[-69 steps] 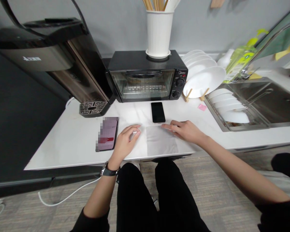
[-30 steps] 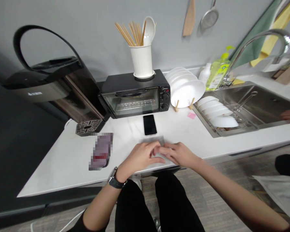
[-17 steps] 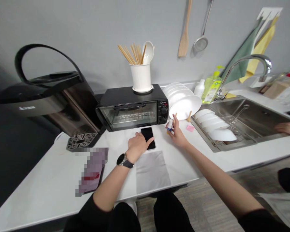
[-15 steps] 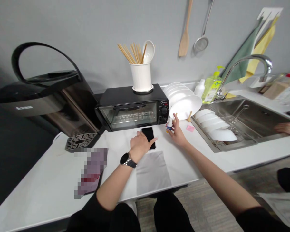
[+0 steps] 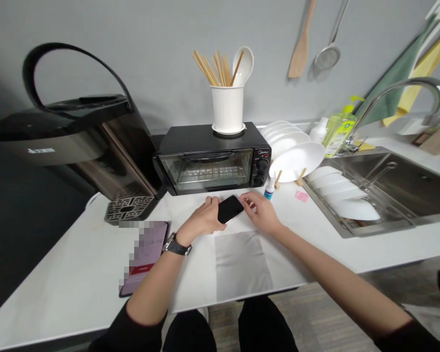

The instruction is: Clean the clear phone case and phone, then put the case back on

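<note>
A black-screened smartphone (image 5: 230, 209) sits between my two hands in front of the toaster oven, turned at a slant. My left hand (image 5: 204, 215) grips its left end, thumb along the near edge and fingers at the far side. At the phone's right end, the fingertips of my right hand (image 5: 258, 209) close on its corner. Behind my right hand a small white bottle with a blue label (image 5: 269, 189) stands upright, apart from the fingers. A grey cloth (image 5: 242, 266) lies flat on the counter, nearer to me than the phone.
The toaster oven (image 5: 212, 161) carries a white holder (image 5: 228, 107) of chopsticks. A drinks machine (image 5: 95, 142) stands left, with another phone (image 5: 146, 259) before it. White plates (image 5: 297, 159), a pink packet (image 5: 301, 196) and the sink (image 5: 410, 188) are to the right.
My right hand has let go of the bottle, left it standing near the plates, and moved left to the phone. My left hand has taken the phone, now turned at an angle.
</note>
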`<move>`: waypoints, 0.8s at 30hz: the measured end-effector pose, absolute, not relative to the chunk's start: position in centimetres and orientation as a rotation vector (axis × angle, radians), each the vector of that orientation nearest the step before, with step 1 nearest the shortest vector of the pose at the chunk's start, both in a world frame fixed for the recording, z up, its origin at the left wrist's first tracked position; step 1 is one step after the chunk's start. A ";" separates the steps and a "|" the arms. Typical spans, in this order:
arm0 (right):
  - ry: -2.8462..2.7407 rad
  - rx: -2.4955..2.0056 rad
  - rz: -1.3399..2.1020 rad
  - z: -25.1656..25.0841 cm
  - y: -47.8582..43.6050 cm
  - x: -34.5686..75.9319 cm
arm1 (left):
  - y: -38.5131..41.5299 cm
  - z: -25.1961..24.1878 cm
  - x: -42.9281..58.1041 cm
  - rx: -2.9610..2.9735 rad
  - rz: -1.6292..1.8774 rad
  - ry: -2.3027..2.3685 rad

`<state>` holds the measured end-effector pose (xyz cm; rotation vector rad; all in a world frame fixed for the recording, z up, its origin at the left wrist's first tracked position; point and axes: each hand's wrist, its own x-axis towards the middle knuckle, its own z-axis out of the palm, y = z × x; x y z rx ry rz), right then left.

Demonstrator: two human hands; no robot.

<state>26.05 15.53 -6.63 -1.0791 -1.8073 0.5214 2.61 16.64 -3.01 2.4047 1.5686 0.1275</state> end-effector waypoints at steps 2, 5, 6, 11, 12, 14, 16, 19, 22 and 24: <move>-1.728 -1.086 0.591 -7.4 17.0 24.4 | 16.0 -3.3 2.2 2.382 0.178 1.527; -1.600 -1.107 0.767 -8.7 18.4 24.0 | 15.3 -3.6 2.3 2.475 0.261 1.411; -1.573 -1.106 0.852 -9.0 18.7 24.3 | 15.1 -3.6 2.4 2.518 0.302 1.392; -1.455 -1.050 1.268 -9.8 19.2 25.9 | 15.1 -3.1 3.6 2.653 0.406 1.433; -1.417 -1.035 1.332 -9.7 19.2 25.9 | 15.2 -3.0 3.7 2.660 0.389 1.456; -1.332 -1.009 1.443 -9.6 19.2 25.9 | 15.4 -3.0 3.8 2.686 0.350 1.491; -1.247 -0.989 1.526 -9.4 19.0 25.8 | 15.6 -3.1 3.7 2.752 0.327 1.480; -1.144 -0.977 1.589 -9.2 18.7 25.9 | 15.8 -3.4 3.3 2.844 0.324 1.424; -1.068 -0.967 1.600 -9.2 18.1 25.8 | 15.7 -3.5 3.4 2.864 0.348 1.420; -1.039 -0.947 1.606 -9.2 17.5 25.4 | 15.4 -3.4 3.8 2.860 0.409 1.400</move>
